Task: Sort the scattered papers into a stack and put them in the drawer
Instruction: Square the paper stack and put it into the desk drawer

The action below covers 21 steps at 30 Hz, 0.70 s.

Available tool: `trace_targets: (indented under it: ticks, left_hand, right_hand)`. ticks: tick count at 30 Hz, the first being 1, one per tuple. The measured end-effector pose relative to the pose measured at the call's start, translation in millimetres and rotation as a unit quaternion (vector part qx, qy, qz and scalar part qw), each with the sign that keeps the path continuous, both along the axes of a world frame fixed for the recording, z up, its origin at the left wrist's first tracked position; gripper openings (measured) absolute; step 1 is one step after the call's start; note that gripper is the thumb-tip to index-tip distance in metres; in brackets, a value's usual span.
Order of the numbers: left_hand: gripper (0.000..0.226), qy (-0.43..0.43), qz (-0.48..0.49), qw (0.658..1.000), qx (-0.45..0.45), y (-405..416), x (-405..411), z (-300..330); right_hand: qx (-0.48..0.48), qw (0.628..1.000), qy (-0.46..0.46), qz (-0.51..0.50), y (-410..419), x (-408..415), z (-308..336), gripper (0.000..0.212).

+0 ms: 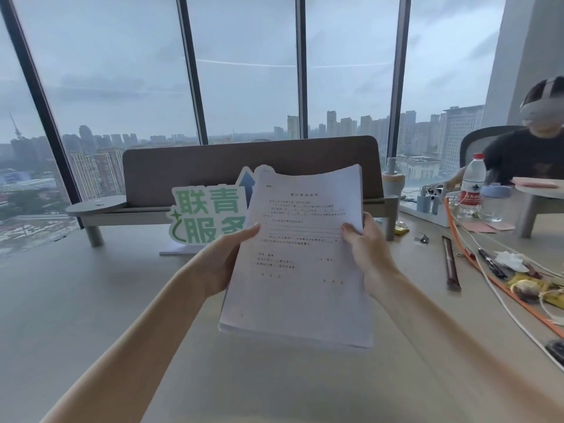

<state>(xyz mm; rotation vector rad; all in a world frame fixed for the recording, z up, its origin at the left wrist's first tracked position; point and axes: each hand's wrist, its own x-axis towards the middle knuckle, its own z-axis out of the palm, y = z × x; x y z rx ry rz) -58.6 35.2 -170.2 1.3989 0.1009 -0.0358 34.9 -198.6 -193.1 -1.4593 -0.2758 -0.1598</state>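
1. The left hand and right hand gripped the paper stack by its side edges, raised above the worktop.
2. A water bottle — red-capped — stood far right.
3. Tall windows showed a grey skyline.

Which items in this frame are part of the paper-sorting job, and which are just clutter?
Job: paper stack, gripped by left hand and right hand.

Clutter: green sign, water bottle, orange cable, binder clip, crumpled tissue.
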Motion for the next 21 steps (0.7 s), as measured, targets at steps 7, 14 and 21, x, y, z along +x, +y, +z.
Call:
trace_targets:
  ticks: [7,14,21]
  left_hand:
    - [0.036,-0.02,0.152,0.987,0.044,-29,0,-32]
    - [0.013,-0.198,0.208,0.956,0.06,-33,-1,-44]
    - [0.021,-0.127,0.181,0.975,0.017,-28,-3,-69]
  right_hand:
    - [-0.108,0.979,-0.17,-0.033,4,-15,-5,0.015]
    - [0.045,0.984,-0.153,0.084,-2,-24,2,0.015]
    - [0.083,0.985,-0.039,0.149,5,-30,-23,0.031]
